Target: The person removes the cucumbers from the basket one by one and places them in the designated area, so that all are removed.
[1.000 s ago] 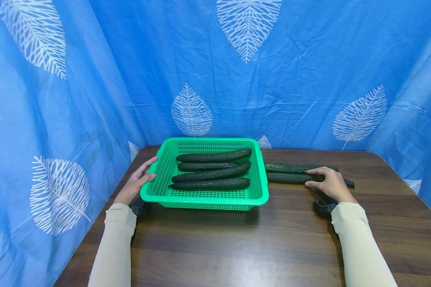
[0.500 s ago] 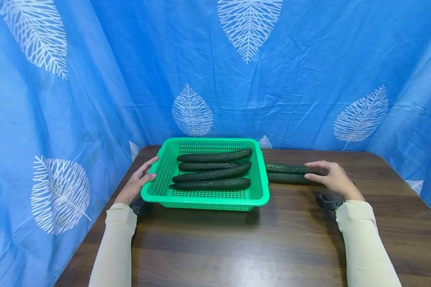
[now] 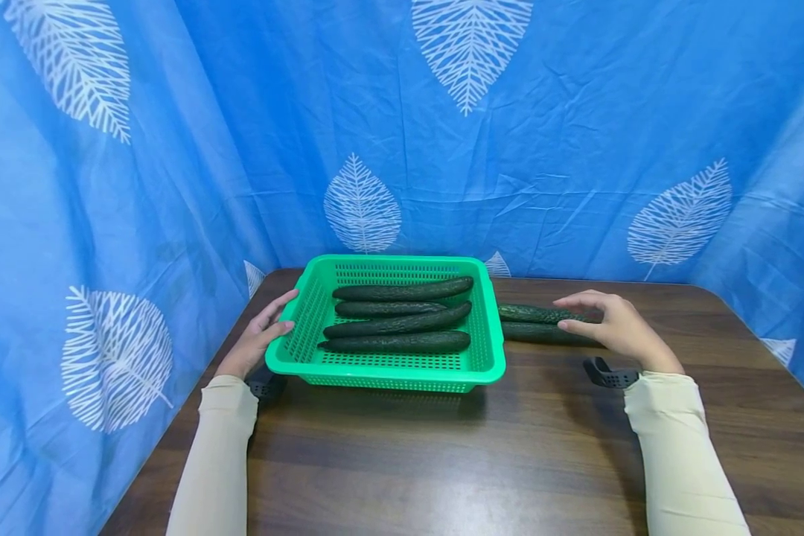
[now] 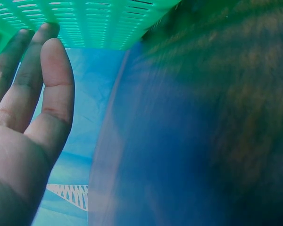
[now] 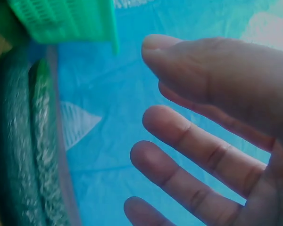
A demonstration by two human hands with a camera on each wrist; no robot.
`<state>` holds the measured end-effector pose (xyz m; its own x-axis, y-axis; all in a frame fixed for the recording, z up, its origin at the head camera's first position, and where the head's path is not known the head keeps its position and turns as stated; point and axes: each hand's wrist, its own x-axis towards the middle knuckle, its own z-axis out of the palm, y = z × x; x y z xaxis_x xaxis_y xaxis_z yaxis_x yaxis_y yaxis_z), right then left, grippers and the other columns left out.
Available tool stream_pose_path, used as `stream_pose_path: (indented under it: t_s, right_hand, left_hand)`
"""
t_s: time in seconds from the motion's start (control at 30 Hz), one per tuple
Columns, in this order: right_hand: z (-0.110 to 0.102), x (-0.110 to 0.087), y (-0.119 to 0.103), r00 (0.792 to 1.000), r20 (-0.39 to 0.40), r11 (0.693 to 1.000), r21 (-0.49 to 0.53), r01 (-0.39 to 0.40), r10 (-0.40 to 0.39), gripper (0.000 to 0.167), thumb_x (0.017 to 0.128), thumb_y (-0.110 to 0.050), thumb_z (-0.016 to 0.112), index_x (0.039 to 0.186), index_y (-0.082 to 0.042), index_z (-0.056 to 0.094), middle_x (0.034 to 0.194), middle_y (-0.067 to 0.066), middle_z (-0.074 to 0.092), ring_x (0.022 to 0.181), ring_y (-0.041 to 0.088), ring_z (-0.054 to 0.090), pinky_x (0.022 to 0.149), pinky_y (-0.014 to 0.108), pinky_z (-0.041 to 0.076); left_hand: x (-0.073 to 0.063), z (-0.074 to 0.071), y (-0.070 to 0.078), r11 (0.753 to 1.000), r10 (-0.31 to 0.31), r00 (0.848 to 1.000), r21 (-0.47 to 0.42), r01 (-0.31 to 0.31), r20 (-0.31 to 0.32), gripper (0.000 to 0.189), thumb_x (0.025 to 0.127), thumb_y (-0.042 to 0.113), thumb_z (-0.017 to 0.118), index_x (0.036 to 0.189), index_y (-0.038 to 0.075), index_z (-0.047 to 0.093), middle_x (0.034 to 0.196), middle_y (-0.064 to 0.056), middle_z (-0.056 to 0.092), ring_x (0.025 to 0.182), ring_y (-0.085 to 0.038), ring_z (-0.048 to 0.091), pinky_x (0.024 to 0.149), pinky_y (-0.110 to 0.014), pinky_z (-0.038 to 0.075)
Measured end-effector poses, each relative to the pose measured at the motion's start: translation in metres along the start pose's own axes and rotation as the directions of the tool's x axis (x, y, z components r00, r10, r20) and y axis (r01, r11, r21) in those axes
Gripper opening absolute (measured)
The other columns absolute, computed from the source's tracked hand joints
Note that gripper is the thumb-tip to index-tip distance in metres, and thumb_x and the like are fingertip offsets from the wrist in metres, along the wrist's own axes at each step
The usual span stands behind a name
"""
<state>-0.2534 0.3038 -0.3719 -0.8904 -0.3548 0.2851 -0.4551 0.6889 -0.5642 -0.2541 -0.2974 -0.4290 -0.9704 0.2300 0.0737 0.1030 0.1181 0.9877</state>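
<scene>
A green perforated plastic basket (image 3: 388, 370) sits on the table with several dark green cucumbers (image 3: 402, 342) lying crosswise in it. My left hand (image 3: 257, 339) is at the basket's left side; in the left wrist view its fairly straight fingers (image 4: 21, 89) reach up to the slotted wall. Right of the basket, two cucumbers (image 3: 536, 333) lie side by side on the table, their left ends behind its rim. Over their right part hovers my right hand (image 3: 613, 327), its thumb and fingers spread. The right wrist view shows nothing held, with the two cucumbers (image 5: 14, 141) off to the side.
The brown wooden table (image 3: 442, 461) extends toward me and to the right. Behind it and along the left hangs a blue curtain (image 3: 543, 149) with white leaf prints. Dark wrist straps (image 3: 610, 376) sit by the sleeve cuffs.
My right hand has lifted off the two cucumbers, its thumb and fingers spreading apart. The left hand and basket have stayed in place, apart from a slight shift of the head view.
</scene>
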Motion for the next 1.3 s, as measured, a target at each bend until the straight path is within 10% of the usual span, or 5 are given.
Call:
stream_pose_path:
  t_s: [0.3,0.63,1.1,1.3]
  right_hand:
    - [0.002,0.006,-0.03,0.994,0.104,1.0,0.024,0.015,-0.018,0.037,0.101,-0.011,0.078,0.135,0.004,0.072,0.133,0.025,0.07,0.12,0.046,0.064,0.1,0.068,0.051]
    - [0.006,0.029,-0.057,0.969,0.212,0.992,0.028,0.125,-0.128,0.033,0.1,-0.01,0.079,0.132,-0.002,0.076,0.129,0.014,0.074,0.121,0.04,0.067,0.097,0.063,0.055]
    - [0.012,0.083,-0.085,0.854,0.471,0.972,0.175,0.154,-0.22,0.032,0.102,-0.008,0.075,0.131,0.006,0.073,0.13,0.021,0.073,0.116,0.032,0.072,0.1,0.047,0.059]
    - [0.022,0.104,-0.097,0.813,0.549,0.976,0.192,0.102,-0.193,0.033,0.102,-0.008,0.074,0.133,0.004,0.073,0.124,0.015,0.075,0.109,0.025,0.073,0.095,0.04,0.059]
  left_hand:
    - [0.001,0.001,0.001,1.0,0.003,1.0,0.023,-0.003,0.005,0.066,0.114,0.016,0.051,0.173,0.006,0.022,0.177,-0.016,0.02,0.131,0.006,0.047,0.099,-0.017,0.047]
    - [0.001,0.001,0.0,1.0,0.012,1.0,-0.007,-0.012,0.012,0.066,0.114,0.015,0.051,0.173,0.006,0.022,0.175,-0.022,0.023,0.126,0.003,0.054,0.098,-0.019,0.05]
    - [0.002,0.0,-0.001,1.0,0.002,1.0,-0.01,-0.002,0.013,0.067,0.114,0.015,0.05,0.174,0.007,0.021,0.174,-0.021,0.025,0.129,-0.003,0.054,0.098,-0.02,0.05]
    - [0.001,0.0,0.0,0.999,0.013,1.0,0.044,-0.013,0.007,0.068,0.113,0.015,0.051,0.174,0.007,0.021,0.18,-0.013,0.013,0.163,-0.031,0.021,0.105,-0.017,0.04]
